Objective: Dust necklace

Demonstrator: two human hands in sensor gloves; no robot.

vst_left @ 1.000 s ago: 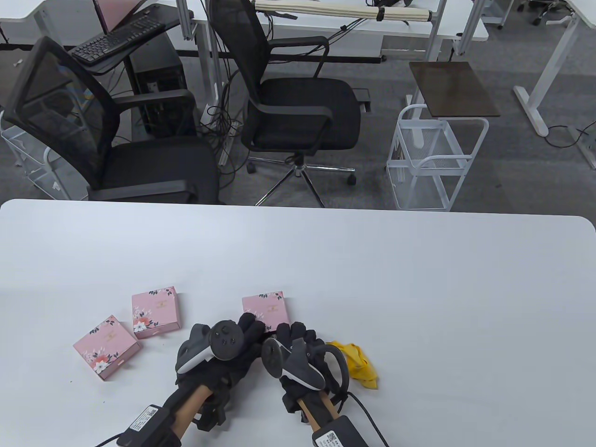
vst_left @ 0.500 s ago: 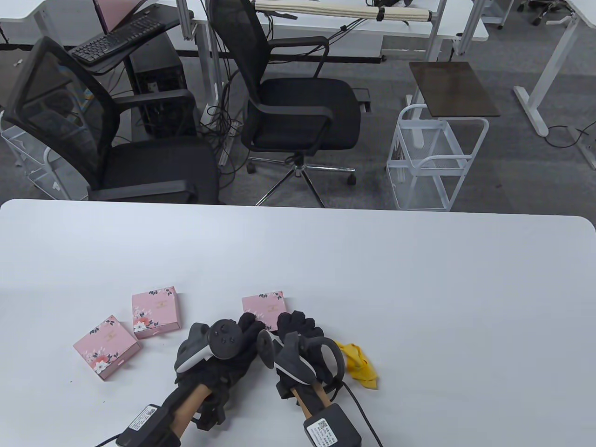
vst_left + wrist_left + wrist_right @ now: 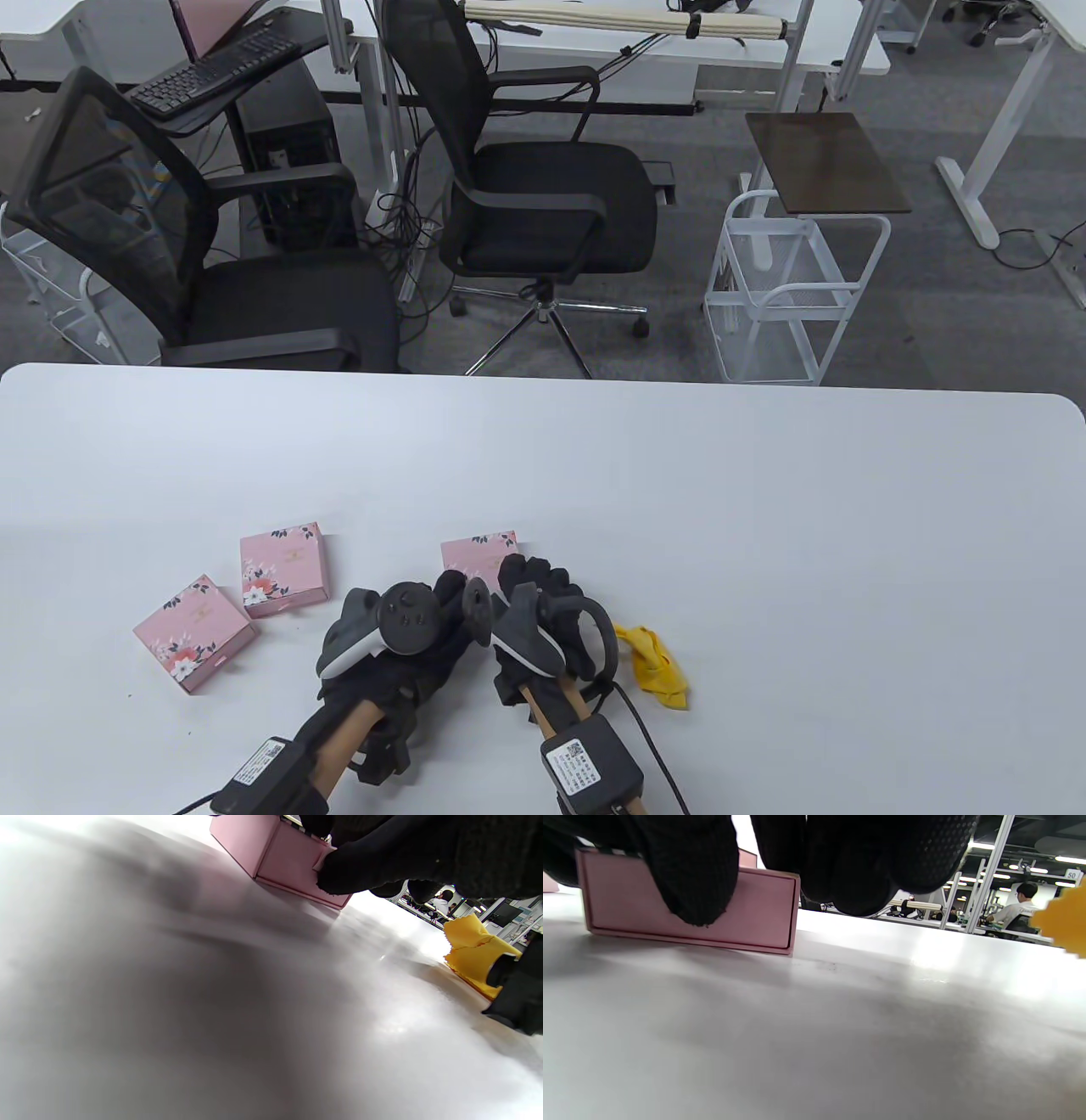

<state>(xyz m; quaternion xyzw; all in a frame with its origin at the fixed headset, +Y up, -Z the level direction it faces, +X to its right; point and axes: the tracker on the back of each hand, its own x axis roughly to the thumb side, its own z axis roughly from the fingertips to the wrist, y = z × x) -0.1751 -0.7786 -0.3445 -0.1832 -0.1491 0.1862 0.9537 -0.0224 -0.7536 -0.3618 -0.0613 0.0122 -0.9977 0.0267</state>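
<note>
Item: pink box [image 3: 477,556], lower centre of the table view, on the white table [image 3: 764,526]; we see no necklace itself. Left hand [image 3: 441,624]: we note its fingers curled onto the box's near side. Right hand [image 3: 547,607]: thumb against the box's side, fingers curled over the top. Yellow cloth [image 3: 653,666]: lower right of the hands. Two further pink boxes [image 3: 282,567], lower left.
</note>
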